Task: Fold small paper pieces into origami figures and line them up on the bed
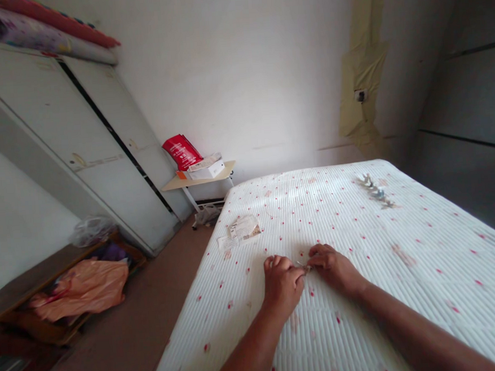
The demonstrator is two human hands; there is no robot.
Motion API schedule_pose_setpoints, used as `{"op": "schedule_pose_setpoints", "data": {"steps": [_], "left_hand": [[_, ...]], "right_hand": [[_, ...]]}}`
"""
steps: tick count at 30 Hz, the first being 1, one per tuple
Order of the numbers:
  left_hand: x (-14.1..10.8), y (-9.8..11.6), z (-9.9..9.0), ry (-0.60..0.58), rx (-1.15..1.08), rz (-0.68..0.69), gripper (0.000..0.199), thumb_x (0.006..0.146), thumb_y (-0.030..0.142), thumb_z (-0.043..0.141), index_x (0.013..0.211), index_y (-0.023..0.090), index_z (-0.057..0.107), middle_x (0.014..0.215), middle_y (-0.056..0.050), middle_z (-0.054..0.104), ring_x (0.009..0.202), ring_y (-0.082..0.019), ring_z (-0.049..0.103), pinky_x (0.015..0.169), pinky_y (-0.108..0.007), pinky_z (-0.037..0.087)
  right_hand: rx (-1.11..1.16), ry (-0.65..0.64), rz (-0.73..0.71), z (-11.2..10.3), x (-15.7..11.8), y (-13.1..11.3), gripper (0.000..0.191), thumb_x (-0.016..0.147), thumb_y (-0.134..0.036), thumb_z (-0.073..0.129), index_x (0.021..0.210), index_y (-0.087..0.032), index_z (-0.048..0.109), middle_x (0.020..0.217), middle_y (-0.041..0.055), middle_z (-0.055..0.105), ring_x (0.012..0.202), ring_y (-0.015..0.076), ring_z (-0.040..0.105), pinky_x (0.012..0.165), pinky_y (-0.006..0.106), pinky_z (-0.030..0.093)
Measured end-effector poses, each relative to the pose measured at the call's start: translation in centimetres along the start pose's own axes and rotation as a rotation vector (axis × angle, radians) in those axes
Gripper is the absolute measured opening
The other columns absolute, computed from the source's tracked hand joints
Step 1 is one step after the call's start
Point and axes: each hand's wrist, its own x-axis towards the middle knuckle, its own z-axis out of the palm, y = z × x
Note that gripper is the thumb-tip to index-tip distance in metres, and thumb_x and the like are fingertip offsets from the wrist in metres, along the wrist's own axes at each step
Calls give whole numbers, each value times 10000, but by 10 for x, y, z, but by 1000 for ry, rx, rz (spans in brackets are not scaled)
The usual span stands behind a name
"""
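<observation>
Low over the mattress (325, 327), my left hand (283, 282) and my right hand (333, 265) meet with fingers closed. Between their fingertips is a small folded piece of paper (307, 268), pale and pointed, mostly covered by the fingers. Beyond my left hand lie flat sheets of printed paper (244, 228), like newspaper. Farther off to the right, several small folded paper figures (375, 190) stand in a slanting row; they look like birds, in greyish and bluish tones.
A small side table (175, 184) by the wall carries a red bag (182, 151) and a white box (207, 169). A tall cabinet (100, 133) with rolled mats on top stands at the left. Near it, an orange plastic bag (83, 290) lies on a low wooden shelf (11, 315).
</observation>
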Motion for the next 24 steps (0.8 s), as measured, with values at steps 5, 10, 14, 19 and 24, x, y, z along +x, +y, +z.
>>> {"op": "schedule_pose_setpoints", "data": {"steps": [5, 10, 14, 19, 24], "left_hand": [[-1, -5, 1, 33, -56, 22, 184, 738, 160, 565, 818, 279, 681, 764, -16, 579, 835, -172, 474, 857, -359, 307], [-1, -6, 1, 59, -75, 16, 177, 684, 143, 596, 801, 250, 673, 744, -13, 590, 824, -173, 489, 865, -357, 312], [-1, -6, 2, 61, -58, 20, 168, 655, 207, 648, 815, 255, 673, 756, -9, 593, 823, -180, 490, 858, -367, 311], [1, -6, 4, 48, -21, -1, 88, 692, 214, 632, 765, 240, 673, 741, -9, 590, 815, -175, 489, 836, -358, 314], [3, -7, 4, 36, 3, -21, 108, 723, 180, 606, 779, 245, 672, 742, -2, 592, 813, -164, 487, 825, -343, 314]], "right_hand": [[277, 200, 64, 0, 0, 18, 337, 704, -41, 406, 821, -199, 680, 888, 53, 626, 862, 158, 589, 805, 291, 460], [308, 153, 45, -4, -2, 16, 301, 672, -34, 426, 776, -186, 663, 830, 45, 630, 812, 156, 593, 770, 275, 462], [249, 76, 6, -5, -2, 10, 315, 672, -16, 425, 773, -187, 670, 836, 43, 622, 813, 153, 584, 759, 262, 444], [166, 28, 10, -3, -1, 10, 285, 689, -46, 457, 801, -199, 670, 878, 41, 613, 838, 157, 570, 750, 254, 430], [62, 2, 16, -2, 0, 8, 246, 724, -90, 476, 814, -204, 675, 875, 44, 604, 834, 157, 559, 730, 241, 423]]}}
